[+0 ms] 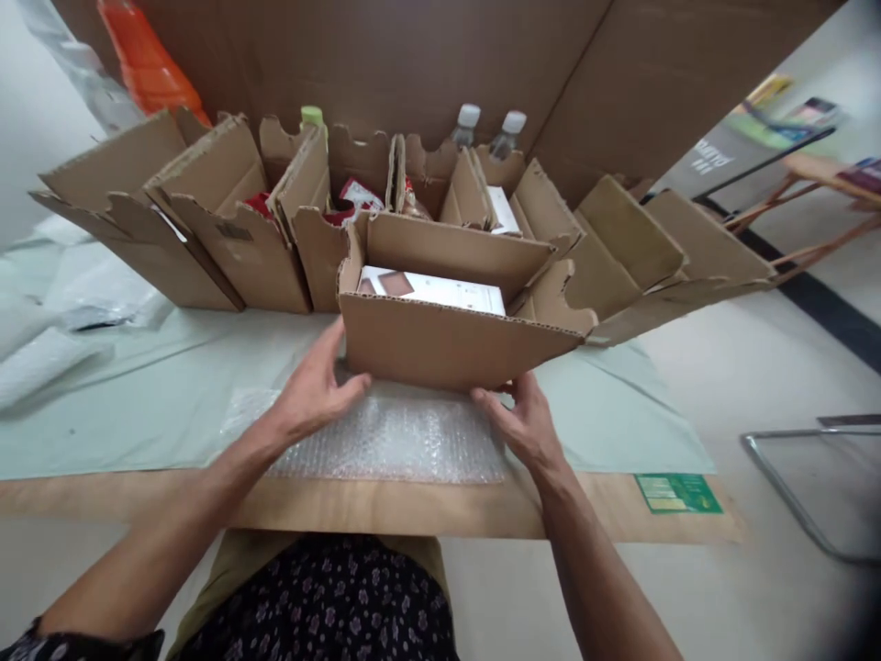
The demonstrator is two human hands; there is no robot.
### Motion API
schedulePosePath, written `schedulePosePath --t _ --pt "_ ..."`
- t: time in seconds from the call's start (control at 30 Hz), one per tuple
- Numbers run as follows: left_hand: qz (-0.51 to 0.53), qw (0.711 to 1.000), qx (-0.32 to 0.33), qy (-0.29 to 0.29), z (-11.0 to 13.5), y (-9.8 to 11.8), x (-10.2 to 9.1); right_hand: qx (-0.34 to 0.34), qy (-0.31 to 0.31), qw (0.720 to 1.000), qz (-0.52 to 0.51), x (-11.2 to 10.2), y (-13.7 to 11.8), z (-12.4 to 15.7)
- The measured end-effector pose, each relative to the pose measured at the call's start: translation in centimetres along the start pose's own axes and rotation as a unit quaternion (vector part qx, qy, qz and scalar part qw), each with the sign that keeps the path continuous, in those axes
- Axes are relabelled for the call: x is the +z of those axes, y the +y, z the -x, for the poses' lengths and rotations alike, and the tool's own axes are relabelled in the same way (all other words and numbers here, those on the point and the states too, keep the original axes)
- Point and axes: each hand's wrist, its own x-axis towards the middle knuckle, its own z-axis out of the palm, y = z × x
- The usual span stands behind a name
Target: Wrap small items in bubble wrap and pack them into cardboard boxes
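Note:
An open cardboard box [447, 344] stands on the table in front of me, with a white and brown packet [433, 289] lying inside. My left hand [313, 386] rests against the box's lower left corner, fingers curled under its edge. My right hand [523, 422] touches the box's lower right front edge, fingers bent toward it. A sheet of bubble wrap [392, 441] lies under the box and both hands.
Several more open cardboard boxes [227, 229] stand in a row behind, some with packets and bottles [468, 124]. A large cardboard sheet [413, 64] leans at the back. Pale green sheeting [138, 395] covers the wooden table [385, 509]. A metal frame [791, 477] sits at the right.

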Motion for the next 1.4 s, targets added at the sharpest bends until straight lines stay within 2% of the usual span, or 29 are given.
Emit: schedulePosePath --t 0.1,0.2,0.3,0.4,0.47,0.57,0.63,0.67,0.73,0.8,0.87,0.9,0.97,1.07,1.13,1.2,1.23,1.3,1.4 --pt "0.044 0.998 -0.042 0.012 1.1 0.1 1.6 0.012 -0.02 1.0 -0.006 0.6 -0.2 -0.6" --pt "0.028 0.995 -0.071 0.066 2.4 -0.3 1.3 0.008 -0.059 0.998 0.005 1.5 -0.9 -1.4" --pt "0.011 0.991 -0.073 0.108 1.5 -1.2 0.7 0.007 -0.059 0.998 0.019 2.9 -1.6 -2.9" --pt "-0.015 0.99 -0.073 0.121 0.1 -2.2 0.1 0.0 -0.057 0.998 0.038 3.7 -1.4 -3.8" --pt "-0.041 0.991 -0.076 0.098 0.4 -2.7 -0.5 -0.021 -0.058 0.997 0.051 3.3 -0.8 -3.3" --pt "-0.117 0.988 -0.073 0.063 3.0 -2.7 -1.8 -0.073 -0.016 0.991 0.109 2.1 -0.3 -0.7" --pt "-0.184 0.981 -0.037 0.051 5.3 -2.2 -2.3 -0.123 0.001 0.978 0.167 1.9 -0.8 1.4" --pt "-0.214 0.976 -0.006 0.038 6.3 -1.9 -2.2 -0.155 -0.01 0.97 0.189 2.2 -1.4 2.4" --pt "-0.259 0.964 0.053 -0.018 7.8 -1.5 -1.4 -0.218 -0.076 0.949 0.214 3.6 -2.8 3.9" --pt "-0.29 0.949 0.083 -0.087 8.8 -1.6 -0.3 -0.253 -0.174 0.925 0.222 5.4 -3.9 4.9" --pt "-0.31 0.937 0.083 -0.138 9.5 -2.3 0.0 -0.25 -0.25 0.908 0.224 6.2 -3.9 5.5" --pt "-0.317 0.933 0.078 -0.151 9.9 -2.7 -0.2 -0.238 -0.264 0.907 0.225 5.9 -3.3 5.8" --pt "-0.326 0.931 0.056 -0.155 10.8 -3.8 -1.7 -0.199 -0.241 0.918 0.245 3.8 -1.3 6.9" --pt "-0.328 0.935 0.004 -0.135 12.6 -4.9 -5.3 -0.131 -0.142 0.931 0.311 -1.7 2.4 9.0" --pt "-0.321 0.941 -0.038 -0.098 13.5 -5.0 -7.6 -0.102 -0.075 0.936 0.327 -5.1 3.8 10.2" --pt "-0.318 0.945 -0.073 -0.036 13.8 -4.9 -9.2 -0.079 -0.021 0.942 0.325 -6.8 3.9 10.4" --pt "-0.322 0.943 -0.087 -0.002 13.8 -4.8 -9.8 -0.072 -0.005 0.945 0.319 -6.9 3.5 10.1" --pt "-0.341 0.933 -0.109 0.044 13.4 -4.9 -10.4 -0.087 0.005 0.951 0.297 -5.6 2.1 8.6" --pt "-0.37 0.916 -0.146 0.058 12.8 -5.7 -10.4 -0.149 -0.038 0.953 0.26 -1.6 0.3 5.4"
